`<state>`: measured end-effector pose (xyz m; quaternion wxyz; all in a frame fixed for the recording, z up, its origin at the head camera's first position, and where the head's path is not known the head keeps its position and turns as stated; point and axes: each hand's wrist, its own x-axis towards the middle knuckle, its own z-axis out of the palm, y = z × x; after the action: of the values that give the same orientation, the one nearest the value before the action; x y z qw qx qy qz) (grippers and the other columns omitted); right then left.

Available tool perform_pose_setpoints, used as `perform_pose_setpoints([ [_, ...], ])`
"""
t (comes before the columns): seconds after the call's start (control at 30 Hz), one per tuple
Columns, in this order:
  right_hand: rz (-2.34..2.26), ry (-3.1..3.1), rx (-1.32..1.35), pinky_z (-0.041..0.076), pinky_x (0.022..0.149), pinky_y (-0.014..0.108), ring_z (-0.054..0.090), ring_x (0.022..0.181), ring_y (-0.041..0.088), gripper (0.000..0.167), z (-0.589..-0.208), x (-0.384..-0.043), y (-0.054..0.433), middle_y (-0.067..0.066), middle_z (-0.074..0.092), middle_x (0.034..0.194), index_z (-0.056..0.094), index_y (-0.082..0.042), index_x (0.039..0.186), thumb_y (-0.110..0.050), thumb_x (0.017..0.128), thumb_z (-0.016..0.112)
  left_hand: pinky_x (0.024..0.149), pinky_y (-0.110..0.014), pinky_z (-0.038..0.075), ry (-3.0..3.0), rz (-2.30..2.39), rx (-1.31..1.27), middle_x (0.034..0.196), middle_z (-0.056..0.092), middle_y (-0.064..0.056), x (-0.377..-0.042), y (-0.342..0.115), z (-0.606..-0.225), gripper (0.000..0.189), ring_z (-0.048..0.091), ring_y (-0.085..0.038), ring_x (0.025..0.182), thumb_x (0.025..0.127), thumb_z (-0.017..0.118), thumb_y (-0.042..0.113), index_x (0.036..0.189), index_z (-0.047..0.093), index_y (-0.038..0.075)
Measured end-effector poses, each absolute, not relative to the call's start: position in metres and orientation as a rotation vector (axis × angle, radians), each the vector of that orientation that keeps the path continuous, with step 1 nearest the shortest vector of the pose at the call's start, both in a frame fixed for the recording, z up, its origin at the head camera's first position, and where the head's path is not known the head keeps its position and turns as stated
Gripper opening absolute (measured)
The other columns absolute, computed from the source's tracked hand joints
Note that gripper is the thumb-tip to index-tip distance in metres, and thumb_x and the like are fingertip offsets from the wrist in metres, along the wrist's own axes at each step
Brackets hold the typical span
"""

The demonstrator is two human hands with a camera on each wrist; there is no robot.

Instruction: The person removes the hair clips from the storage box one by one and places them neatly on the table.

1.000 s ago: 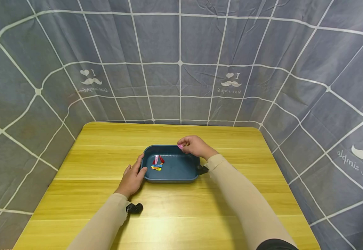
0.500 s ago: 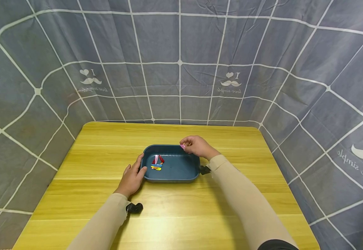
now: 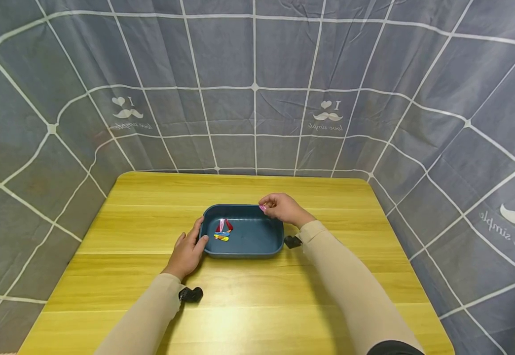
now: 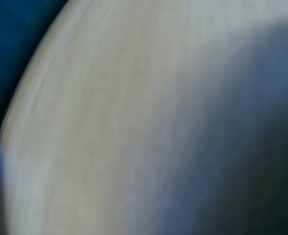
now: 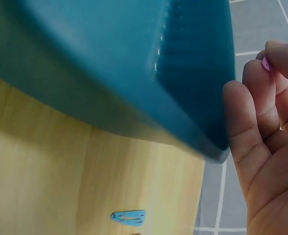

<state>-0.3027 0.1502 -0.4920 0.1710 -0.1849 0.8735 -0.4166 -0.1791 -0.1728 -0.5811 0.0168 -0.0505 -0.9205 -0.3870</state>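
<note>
A dark blue rectangular tub (image 3: 248,255) stands on the table; in the head view, several colourful hair clips (image 3: 223,229) lie at its left end. My left hand (image 3: 186,254) rests against the tub's left side, fingers fairly straight and thumb over the rim. Above the far right corner, my right hand (image 3: 282,208) pinches a pink hair clip (image 3: 263,208) between thumb and index finger. The right wrist view shows only the edge of that pink clip. A light blue hair clip (image 5: 128,218) lies on the table beside the tub, hidden in the head view.
The yellow wood-grain table (image 3: 239,315) extends around the tub. A grey curtain with white grid lines (image 3: 231,113) hangs behind it and along both sides. The left wrist view is blurred, showing mostly tabletop and a strip of the tub.
My right hand has shifted a little to the right along the tub's far rim, still pinching the pink hair clip. The left hand, tub and clips inside stay in place.
</note>
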Motion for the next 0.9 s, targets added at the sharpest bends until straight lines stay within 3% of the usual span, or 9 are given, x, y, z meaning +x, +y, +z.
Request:
perform_pose_setpoints([
  [0.67,-1.299,2.44,-0.464,0.061,0.079,0.025,0.066,0.087,0.018,0.031,-0.496,-0.305,0.163,0.012,0.068,0.103,0.071,-0.003,0.13,-0.006,0.1,0.067,0.132,-0.063,0.007,-2.867,-1.217,-0.153,0.164,0.043,-0.021,-0.179,-0.172,-0.578,0.062,0.045,-0.045,0.15,0.113,0.043,0.032,0.17,0.02,0.019],
  [0.9,-1.288,2.461,-0.406,0.04,0.047,0.024,0.067,0.08,0.028,0.036,-0.494,-0.305,0.177,0.011,0.068,0.11,0.067,-0.005,0.138,-0.014,0.103,0.065,0.132,-0.063,0.007,-2.869,-1.205,-0.157,0.165,0.042,-0.021,-0.179,-0.173,-0.579,0.062,0.046,-0.045,0.149,0.113,0.042,0.033,0.17,0.019,0.02],
])
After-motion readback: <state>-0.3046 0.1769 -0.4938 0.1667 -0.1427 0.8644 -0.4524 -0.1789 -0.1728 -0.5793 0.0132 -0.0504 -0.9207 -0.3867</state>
